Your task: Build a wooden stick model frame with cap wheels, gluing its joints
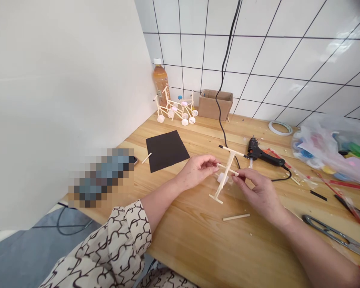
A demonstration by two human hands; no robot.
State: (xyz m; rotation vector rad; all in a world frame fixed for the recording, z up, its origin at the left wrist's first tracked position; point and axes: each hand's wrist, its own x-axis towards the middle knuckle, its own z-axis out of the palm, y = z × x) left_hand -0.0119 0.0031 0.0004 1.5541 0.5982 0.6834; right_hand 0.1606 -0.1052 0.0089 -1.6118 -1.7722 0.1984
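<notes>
A small model bicycle frame [227, 171], built from pale wooden sticks, is held up over the table between my hands. Its handlebar has black ends, and its lower end forks to a short cross stick. My left hand [198, 172] pinches the left side of a thin stick that crosses the frame. On the right end of that stick, the thumb and fingers of my right hand [256, 190] are closed. Behind the frame shows a whitish piece [222, 179], partly covered. A loose wooden stick [236, 217] lies on the table below my hands.
Finished-looking model bicycles [174, 110] stand by a tea bottle [160, 78] and cardboard box [216, 105]. Black card [167, 151] lies left. Right are a glue gun [265, 157], tape roll [280, 128], plastic bag of caps [333, 140] and snips [333, 234]. A black cord [221, 76] hangs down.
</notes>
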